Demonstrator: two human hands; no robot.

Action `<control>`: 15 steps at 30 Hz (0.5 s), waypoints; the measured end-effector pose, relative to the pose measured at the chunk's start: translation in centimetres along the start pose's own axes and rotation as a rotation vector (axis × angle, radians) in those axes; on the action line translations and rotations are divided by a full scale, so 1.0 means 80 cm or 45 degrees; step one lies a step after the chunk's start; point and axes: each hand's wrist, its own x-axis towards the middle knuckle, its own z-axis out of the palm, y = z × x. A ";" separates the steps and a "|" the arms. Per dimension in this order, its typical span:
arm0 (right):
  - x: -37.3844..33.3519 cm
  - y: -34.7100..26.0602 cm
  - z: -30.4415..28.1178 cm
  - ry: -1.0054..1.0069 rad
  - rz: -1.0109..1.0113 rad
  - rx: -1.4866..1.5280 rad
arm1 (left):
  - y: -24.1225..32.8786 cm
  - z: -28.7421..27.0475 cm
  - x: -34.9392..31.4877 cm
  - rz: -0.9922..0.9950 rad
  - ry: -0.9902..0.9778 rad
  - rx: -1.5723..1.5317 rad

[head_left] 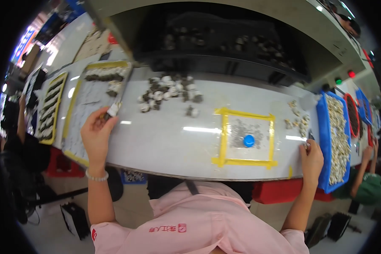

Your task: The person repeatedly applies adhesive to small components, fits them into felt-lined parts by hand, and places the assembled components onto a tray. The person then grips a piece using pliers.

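Observation:
My left hand is closed in a pinch around a small white and dark part, above the near right side of a yellow-rimmed tray. Rows of similar white and dark parts lie at the tray's far end. My right hand rests at the right of the table with its fingertips pressed together; what they hold is too small to make out. Just beyond it lie several loose yellowish pieces. A blue bin full of such pieces stands to its right.
A pile of white and dark parts lies mid-table. A yellow-taped square holds a blue cap and small grey bits. A black tray sits under the shelf. Another yellow-rimmed tray is far left. Other people work at both sides.

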 end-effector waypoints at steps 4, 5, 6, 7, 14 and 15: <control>0.005 -0.002 0.008 0.033 -0.095 0.217 | -0.035 -0.052 0.060 0.173 0.226 0.610; 0.007 -0.008 0.005 -0.074 -0.010 0.309 | -0.036 -0.057 0.068 0.169 0.250 0.625; 0.006 -0.012 0.009 -0.075 -0.029 0.319 | -0.036 -0.057 0.075 0.206 0.239 0.747; 0.005 -0.015 0.015 -0.148 -0.076 0.607 | -0.038 -0.058 0.083 0.242 0.222 0.866; -0.010 -0.039 0.033 -0.380 -0.178 1.075 | -0.089 -0.033 0.126 0.432 0.031 1.141; -0.010 -0.043 0.030 -0.321 -0.238 0.986 | -0.088 -0.029 0.125 0.434 0.022 1.131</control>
